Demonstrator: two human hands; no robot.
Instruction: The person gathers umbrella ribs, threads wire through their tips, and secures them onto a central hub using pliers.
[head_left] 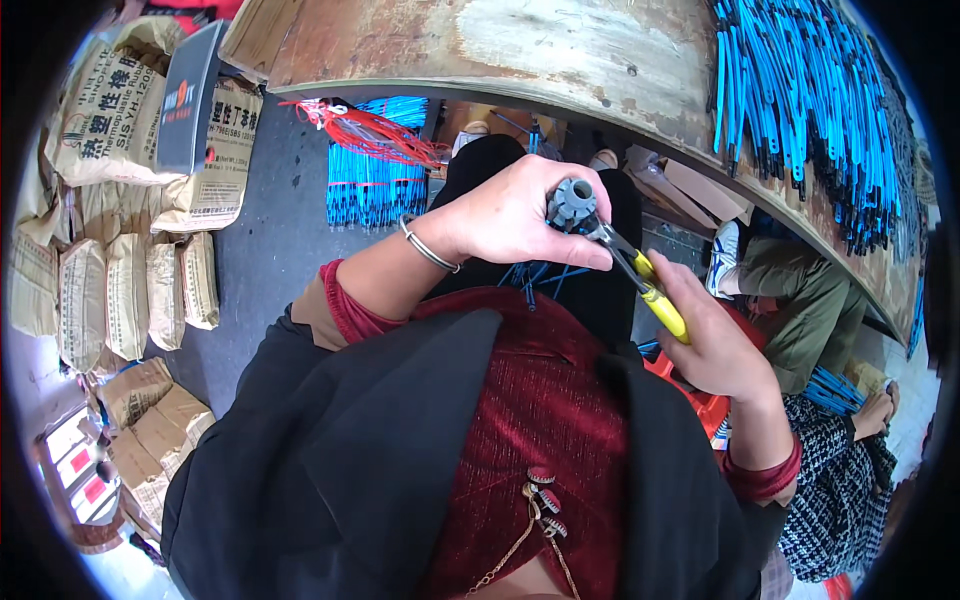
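My left hand (500,215) is closed round a dark grey, ribbed, round piece (572,205) with a hole in its end, held up in front of my chest. Thin blue strips with dark ends (540,278) show below that hand; whether they join the grey piece is hidden. My right hand (715,340) grips a pair of pliers (665,312) by its yellow handles. The metal jaws reach up to the grey piece beside my left thumb, and the thumb hides part of where they meet.
A worn wooden table (580,50) spans the far side, with a heap of blue strips (810,110) at right. Below it are bundled blue strips (375,190) and red strips (375,135). Paper sacks (125,290) line the left. Another person's hand (875,412) is at far right.
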